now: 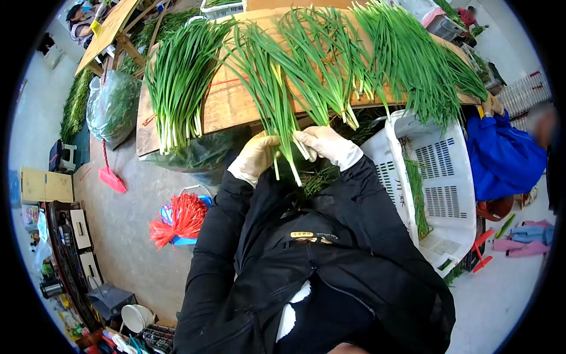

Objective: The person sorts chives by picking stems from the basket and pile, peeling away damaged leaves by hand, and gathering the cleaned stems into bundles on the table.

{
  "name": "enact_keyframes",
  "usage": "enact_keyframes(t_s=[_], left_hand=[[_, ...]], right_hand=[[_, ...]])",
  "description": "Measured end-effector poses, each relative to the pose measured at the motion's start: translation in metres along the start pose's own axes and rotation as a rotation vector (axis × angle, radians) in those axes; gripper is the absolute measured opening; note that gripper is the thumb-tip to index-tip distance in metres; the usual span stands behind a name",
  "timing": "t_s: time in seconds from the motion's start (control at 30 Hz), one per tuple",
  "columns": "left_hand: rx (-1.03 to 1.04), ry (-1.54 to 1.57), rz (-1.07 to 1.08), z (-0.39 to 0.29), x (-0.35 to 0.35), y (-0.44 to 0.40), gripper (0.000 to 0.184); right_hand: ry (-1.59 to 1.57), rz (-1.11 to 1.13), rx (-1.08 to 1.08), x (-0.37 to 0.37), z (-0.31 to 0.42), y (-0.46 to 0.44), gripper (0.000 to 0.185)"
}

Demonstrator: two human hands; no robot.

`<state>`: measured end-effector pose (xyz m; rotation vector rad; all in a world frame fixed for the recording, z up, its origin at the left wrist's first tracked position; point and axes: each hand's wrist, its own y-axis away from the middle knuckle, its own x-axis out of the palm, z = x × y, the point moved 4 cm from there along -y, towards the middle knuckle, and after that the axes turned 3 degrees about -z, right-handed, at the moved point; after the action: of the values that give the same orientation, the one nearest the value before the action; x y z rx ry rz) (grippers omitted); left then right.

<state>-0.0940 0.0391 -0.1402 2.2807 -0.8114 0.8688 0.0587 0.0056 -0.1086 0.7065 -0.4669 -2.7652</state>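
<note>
In pale gloves, my left hand and my right hand are close together at the table's near edge. Between them hang a few garlic chives, white stem ends down toward my lap and green leaves lying up across the wood. My left fingers are closed around some of the stalks. My right fingers pinch the stem ends beside them. A neat chive bunch lies to the left, a looser pile just right of my hands, and a large heap of chives farther right.
The wooden table spans the front. White perforated crates stand at right, beside a person in a blue jacket. Red ties fill a blue bucket at left. A stuffed plastic bag and red brush are farther left.
</note>
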Motion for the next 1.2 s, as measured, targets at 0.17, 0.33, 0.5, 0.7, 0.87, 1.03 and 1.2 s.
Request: enact_keyframes(t_s=[0.17,0.33,0.5,0.7,0.87,1.03,1.2], left_hand=[[-0.009,0.039,0.074,-0.001,0.004,0.014,0.035],[-0.060,-0.028,0.084,0.008,-0.014,0.003,0.037],[-0.123,0.160,-0.099,0.007,-0.020,0.005,0.029],[-0.041,0.079,-0.145,0.008,-0.011,0.005,0.019],[0.022,-0.165,-0.185,0.007,-0.011,0.002,0.012],[-0.006,-0.161,-0.210,0.018,-0.019,-0.005,0.015],[0.014,-0.111,-0.269,0.026,-0.017,-0.003,0.013]], right_hand=[[-0.668,0.006,-0.004,0.009,-0.002,0.000,0.021],[-0.600,0.054,-0.026,0.012,-0.007,0.012,0.028],[-0.288,-0.340,0.039,0.007,-0.035,0.011,0.063],[-0.719,-0.112,0.045,0.028,-0.029,-0.021,0.029],[-0.643,-0.136,-0.071,0.029,-0.025,-0.013,0.015],[-0.713,-0.202,-0.004,0.032,-0.021,-0.001,0.014],[-0.702,-0.290,-0.135,0.037,-0.032,0.000,0.012]])
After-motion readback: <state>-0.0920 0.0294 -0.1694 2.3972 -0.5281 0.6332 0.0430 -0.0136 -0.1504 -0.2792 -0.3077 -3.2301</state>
